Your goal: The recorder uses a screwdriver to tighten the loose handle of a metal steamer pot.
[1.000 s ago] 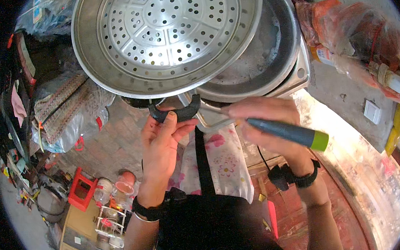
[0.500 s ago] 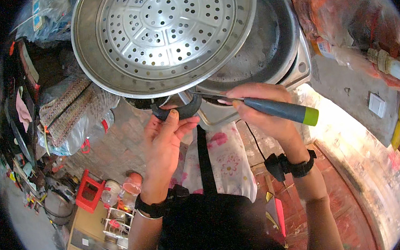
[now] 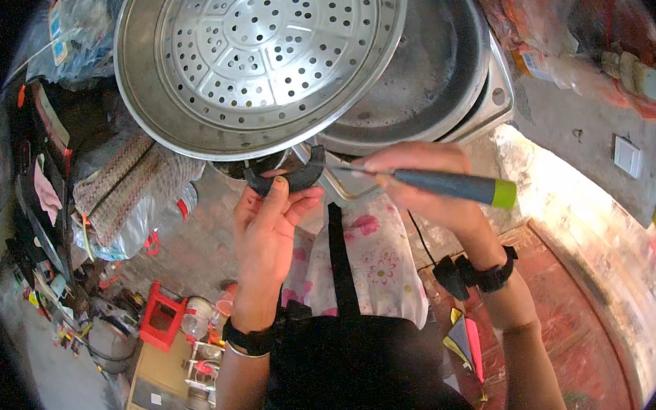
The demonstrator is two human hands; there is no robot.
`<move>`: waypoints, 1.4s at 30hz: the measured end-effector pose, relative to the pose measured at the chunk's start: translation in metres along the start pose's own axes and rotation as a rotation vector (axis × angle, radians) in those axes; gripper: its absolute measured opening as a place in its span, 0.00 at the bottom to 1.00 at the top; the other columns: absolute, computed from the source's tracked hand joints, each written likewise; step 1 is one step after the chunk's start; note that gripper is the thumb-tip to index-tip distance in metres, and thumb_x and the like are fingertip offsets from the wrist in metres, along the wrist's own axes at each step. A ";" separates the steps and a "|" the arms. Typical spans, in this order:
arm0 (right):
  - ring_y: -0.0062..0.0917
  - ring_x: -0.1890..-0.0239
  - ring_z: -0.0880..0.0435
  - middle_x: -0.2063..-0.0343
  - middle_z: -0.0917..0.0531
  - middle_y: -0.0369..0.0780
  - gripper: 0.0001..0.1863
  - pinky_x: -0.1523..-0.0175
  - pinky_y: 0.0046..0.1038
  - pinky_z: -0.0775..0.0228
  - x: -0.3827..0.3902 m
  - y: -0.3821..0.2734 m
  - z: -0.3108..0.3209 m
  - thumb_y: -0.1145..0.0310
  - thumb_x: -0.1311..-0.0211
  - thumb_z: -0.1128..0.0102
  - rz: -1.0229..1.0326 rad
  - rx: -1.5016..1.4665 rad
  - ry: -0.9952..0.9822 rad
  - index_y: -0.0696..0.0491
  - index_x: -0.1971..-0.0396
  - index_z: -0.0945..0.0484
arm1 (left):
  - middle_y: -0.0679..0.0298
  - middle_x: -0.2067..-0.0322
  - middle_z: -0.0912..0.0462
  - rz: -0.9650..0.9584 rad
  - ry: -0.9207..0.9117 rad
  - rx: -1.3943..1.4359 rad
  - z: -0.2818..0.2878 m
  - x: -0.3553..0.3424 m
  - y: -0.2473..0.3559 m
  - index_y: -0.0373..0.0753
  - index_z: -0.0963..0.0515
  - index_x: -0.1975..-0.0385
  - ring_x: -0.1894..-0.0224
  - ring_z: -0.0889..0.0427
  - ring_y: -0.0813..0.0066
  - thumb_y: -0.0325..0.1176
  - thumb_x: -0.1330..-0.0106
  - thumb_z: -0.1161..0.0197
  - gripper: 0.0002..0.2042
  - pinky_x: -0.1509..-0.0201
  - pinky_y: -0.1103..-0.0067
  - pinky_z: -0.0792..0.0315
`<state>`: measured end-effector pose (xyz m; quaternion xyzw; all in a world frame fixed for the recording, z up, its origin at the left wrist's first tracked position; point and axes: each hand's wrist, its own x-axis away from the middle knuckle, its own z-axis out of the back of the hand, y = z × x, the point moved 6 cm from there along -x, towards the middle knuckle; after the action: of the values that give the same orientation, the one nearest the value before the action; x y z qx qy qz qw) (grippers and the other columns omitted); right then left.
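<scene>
My left hand (image 3: 265, 233) pinches a black curved handle (image 3: 286, 179) at the front edge of a perforated steel steamer tray (image 3: 265, 94). My right hand (image 3: 427, 189) grips a screwdriver (image 3: 453, 184) with a grey and green handle; its thin shaft points left at the right end of the black handle, though whether the tip touches is too small to tell. Behind the tray, partly covered by it, lies a dark round pan (image 3: 433, 66) with speckled residue on a steel frame (image 3: 498, 96).
Bundled bags and woven cloth (image 3: 122, 179) lie left, reddish plastic bags (image 3: 553, 25) right. A red stool (image 3: 156, 319) and jars (image 3: 198, 315) are at lower left. A black cord (image 3: 422, 240) hangs by my right wrist. A pale curved ledge (image 3: 593, 246) runs along the right.
My right hand has moved upward since a second ago, its screwdriver now flatter, with the shaft visible at the black handle. My left hand keeps its hold. The tray sits slightly left in view.
</scene>
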<state>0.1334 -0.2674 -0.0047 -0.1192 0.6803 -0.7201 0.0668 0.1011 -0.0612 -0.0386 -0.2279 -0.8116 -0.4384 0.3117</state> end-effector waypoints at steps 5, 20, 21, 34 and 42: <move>0.27 0.67 0.17 0.68 0.17 0.41 0.10 0.60 0.26 0.26 -0.005 0.003 0.005 0.71 0.50 0.38 -0.003 0.095 0.080 0.55 0.66 0.19 | 0.56 0.62 0.20 0.007 -0.013 0.008 -0.003 -0.001 0.001 0.35 0.28 0.58 0.62 0.18 0.65 0.28 0.34 0.47 0.08 0.55 0.71 0.25; 0.23 0.65 0.18 0.67 0.17 0.40 0.10 0.57 0.24 0.27 0.003 0.014 0.006 0.72 0.50 0.38 -0.121 -0.023 0.133 0.58 0.66 0.20 | 0.56 0.63 0.19 0.008 -0.035 0.022 -0.009 -0.003 0.001 0.36 0.28 0.59 0.63 0.18 0.64 0.29 0.35 0.46 0.07 0.55 0.73 0.25; 0.23 0.65 0.18 0.67 0.17 0.40 0.10 0.57 0.24 0.27 0.002 0.016 0.007 0.72 0.50 0.38 -0.122 -0.023 0.136 0.58 0.66 0.20 | 0.56 0.63 0.19 0.011 -0.027 0.024 -0.009 -0.004 -0.001 0.36 0.28 0.59 0.63 0.18 0.64 0.28 0.35 0.46 0.07 0.55 0.73 0.25; 0.21 0.64 0.19 0.68 0.17 0.40 0.10 0.55 0.23 0.28 0.006 0.021 0.015 0.73 0.48 0.39 -0.176 -0.233 0.145 0.60 0.65 0.20 | 0.56 0.63 0.20 0.014 -0.002 0.014 -0.008 -0.001 0.000 0.36 0.28 0.58 0.63 0.19 0.64 0.28 0.34 0.46 0.08 0.54 0.71 0.26; 0.23 0.63 0.18 0.66 0.17 0.41 0.10 0.55 0.23 0.26 0.011 0.047 0.024 0.75 0.48 0.38 -0.210 -0.494 0.240 0.60 0.64 0.21 | 0.57 0.63 0.20 0.023 0.004 0.007 -0.008 0.000 -0.001 0.36 0.28 0.59 0.63 0.19 0.65 0.29 0.34 0.46 0.07 0.54 0.71 0.26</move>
<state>0.1261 -0.2961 -0.0498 -0.1158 0.8220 -0.5446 -0.1202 0.1029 -0.0685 -0.0355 -0.2353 -0.8096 -0.4326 0.3193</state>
